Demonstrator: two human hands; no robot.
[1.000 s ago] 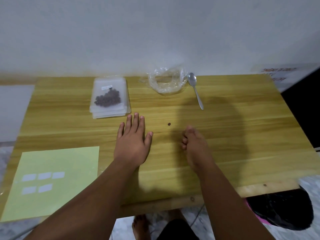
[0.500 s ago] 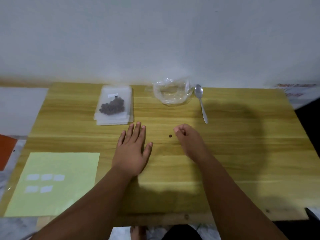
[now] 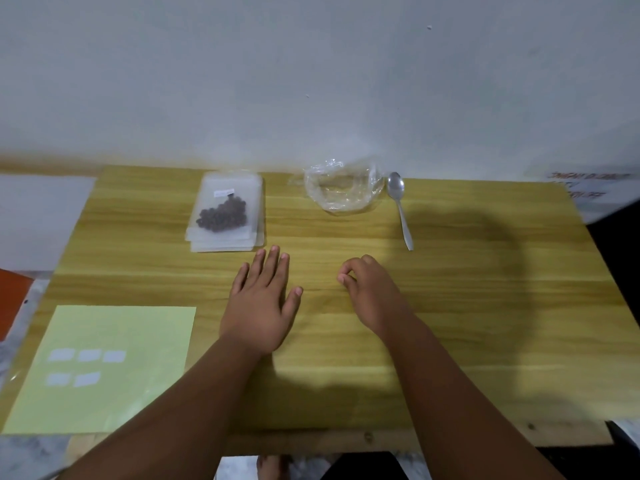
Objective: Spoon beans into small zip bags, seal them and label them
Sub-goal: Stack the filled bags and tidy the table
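Note:
A stack of small zip bags lies at the back left of the wooden table. The top bag holds dark beans and carries a white label. A crumpled clear plastic bag sits at the back centre, with a metal spoon just right of it. My left hand rests flat on the table, fingers straight. To its right, my right hand has its fingers curled, thumb and fingertips pinched together on the tabletop where a single loose bean lay; the bean itself is hidden.
A pale green sheet with several white label stickers lies at the front left corner. A white wall runs behind the table. An orange object shows past the left edge, and a dark area lies off the right edge.
My right hand moved forward and left to the loose bean and closed its fingertips over it; the bean is no longer visible. My left hand stayed flat. The camera tilted upward.

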